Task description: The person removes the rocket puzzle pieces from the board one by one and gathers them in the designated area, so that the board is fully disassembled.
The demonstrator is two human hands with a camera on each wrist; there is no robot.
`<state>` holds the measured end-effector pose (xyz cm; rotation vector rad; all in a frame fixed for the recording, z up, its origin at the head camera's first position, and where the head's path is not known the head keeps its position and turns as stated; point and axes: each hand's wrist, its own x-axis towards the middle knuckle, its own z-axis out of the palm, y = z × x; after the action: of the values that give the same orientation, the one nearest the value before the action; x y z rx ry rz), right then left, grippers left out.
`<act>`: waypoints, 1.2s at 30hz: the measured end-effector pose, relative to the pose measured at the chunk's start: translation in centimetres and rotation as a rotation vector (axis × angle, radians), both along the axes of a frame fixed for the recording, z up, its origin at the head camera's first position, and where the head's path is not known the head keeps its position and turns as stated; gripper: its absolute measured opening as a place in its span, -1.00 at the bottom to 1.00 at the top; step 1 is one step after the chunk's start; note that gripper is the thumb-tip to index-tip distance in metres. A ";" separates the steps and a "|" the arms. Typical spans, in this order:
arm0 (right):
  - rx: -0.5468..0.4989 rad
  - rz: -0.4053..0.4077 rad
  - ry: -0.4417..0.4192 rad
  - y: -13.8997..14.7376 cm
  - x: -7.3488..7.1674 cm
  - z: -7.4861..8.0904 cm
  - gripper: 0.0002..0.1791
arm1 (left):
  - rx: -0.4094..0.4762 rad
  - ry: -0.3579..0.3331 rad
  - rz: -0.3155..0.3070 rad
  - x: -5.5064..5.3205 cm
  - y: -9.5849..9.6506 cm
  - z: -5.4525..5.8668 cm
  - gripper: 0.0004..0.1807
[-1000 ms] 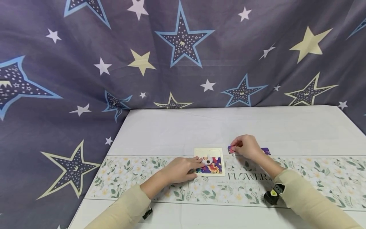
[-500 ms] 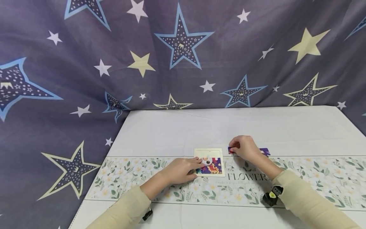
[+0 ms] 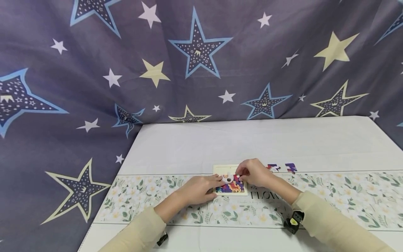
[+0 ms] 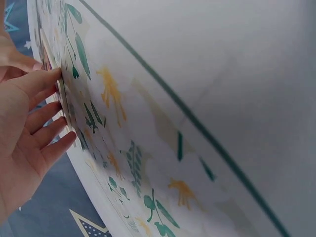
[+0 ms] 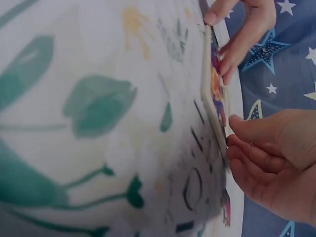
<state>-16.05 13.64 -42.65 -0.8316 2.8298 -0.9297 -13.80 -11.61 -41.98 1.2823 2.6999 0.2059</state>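
Note:
A cream puzzle tray [image 3: 231,195] lies flat on the table, its lower part filled with colourful pieces and its far part bare. My left hand [image 3: 199,189] rests on its left side, fingertips on the assembled pieces and thumb at the frame's near edge. At the tray's right side, my right hand [image 3: 255,173] pinches a red and purple jigsaw piece [image 3: 238,177], mostly hidden by the fingers. In the right wrist view the tray [image 5: 206,64] appears edge-on, with the right thumb and fingers [image 5: 247,123] close above it.
Two loose jigsaw pieces, a purple and white one [image 3: 274,168] and a purple one [image 3: 291,168], lie right of the tray. A floral printed band [image 3: 141,196] crosses the white tablecloth [image 3: 189,143]. Behind hangs a dark star-patterned curtain [image 3: 132,52].
My right hand has picked up the nearest loose jigsaw piece and moved left and slightly nearer to the tray, uncovering the other loose pieces. The left hand stays on the tray.

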 end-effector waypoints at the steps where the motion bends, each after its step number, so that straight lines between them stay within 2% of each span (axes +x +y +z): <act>1: 0.011 0.005 0.000 -0.1 0.0 -0.1 -0.88 | 0.003 0.002 -0.005 0.0 0.0 0.0 -0.51; 4: 0.032 0.000 -0.016 -0.4 0.0 -0.2 -0.88 | 0.017 0.023 -0.027 0.0 0.1 0.0 -0.53; 11: 0.044 0.009 -0.064 -0.8 -0.5 0.4 -0.87 | -0.005 0.144 -0.074 -0.2 0.8 0.9 -0.61; 13: 0.053 0.008 -0.074 -0.9 -0.5 0.4 -0.87 | -0.017 0.133 -0.070 -0.2 1.2 1.1 -0.61; 17: 0.060 0.004 -0.084 -0.9 -0.5 0.5 -0.86 | -0.034 0.052 -0.073 0.0 2.1 1.2 -0.55; 23: 0.060 0.006 -0.058 -1.0 -0.5 0.4 -0.84 | -0.061 -0.032 -0.131 0.6 2.8 0.6 -0.46; 29: 0.039 0.017 -0.048 -1.0 -0.5 0.3 -0.84 | -0.057 -0.044 -0.159 1.1 2.5 0.2 -0.41; 36: 0.032 0.002 -0.055 -1.0 -0.4 0.3 -0.81 | -0.054 -0.049 -0.170 1.0 2.5 -0.2 -0.38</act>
<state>-16.42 12.64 -42.39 -0.7922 2.7891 -0.8903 -12.78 -9.13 -42.22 1.4610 2.5215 0.1424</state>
